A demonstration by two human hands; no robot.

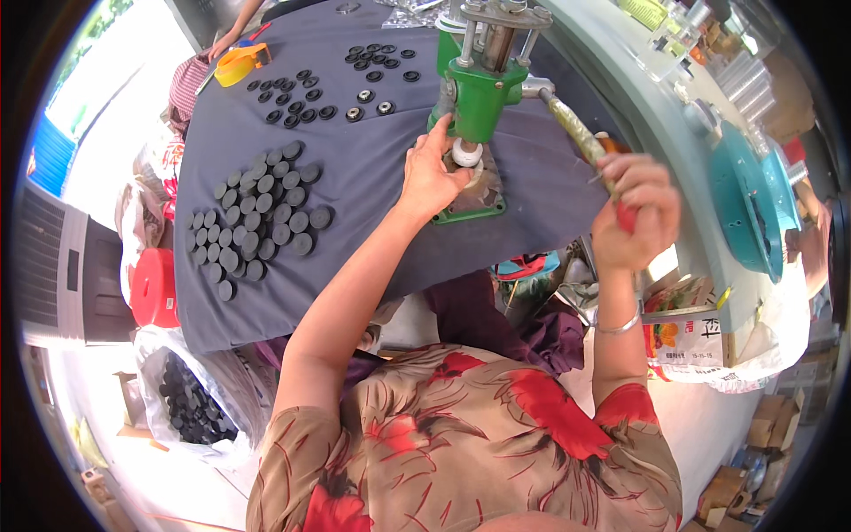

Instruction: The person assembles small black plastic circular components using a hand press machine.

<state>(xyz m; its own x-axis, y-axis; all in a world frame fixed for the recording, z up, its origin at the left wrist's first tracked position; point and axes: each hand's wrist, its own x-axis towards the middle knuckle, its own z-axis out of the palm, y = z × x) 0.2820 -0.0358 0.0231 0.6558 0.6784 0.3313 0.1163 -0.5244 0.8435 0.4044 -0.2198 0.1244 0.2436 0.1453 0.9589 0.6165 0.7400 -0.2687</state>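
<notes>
A green hand press (479, 96) stands on the cloth-covered table, its metal ram at the top. Under its head, on the base plate (483, 188), sits a small white round piece (466, 153). My left hand (427, 176) is beside it, index finger stretched up along the press and thumb near the white piece; the fingers are apart. Some fingertips are hidden. My right hand (636, 211), slightly blurred, is wrapped round the red-ended grip of the press lever (578, 133), which slants down from the press's right side.
On the left lie a heap of black discs (257, 213) and several black rings (297, 102), a few with metal centres. An orange tape dispenser (235, 66) sits by another person's hand (222, 44). Teal basins (745, 195) stand at right; a bag of black parts (191, 399) is below left.
</notes>
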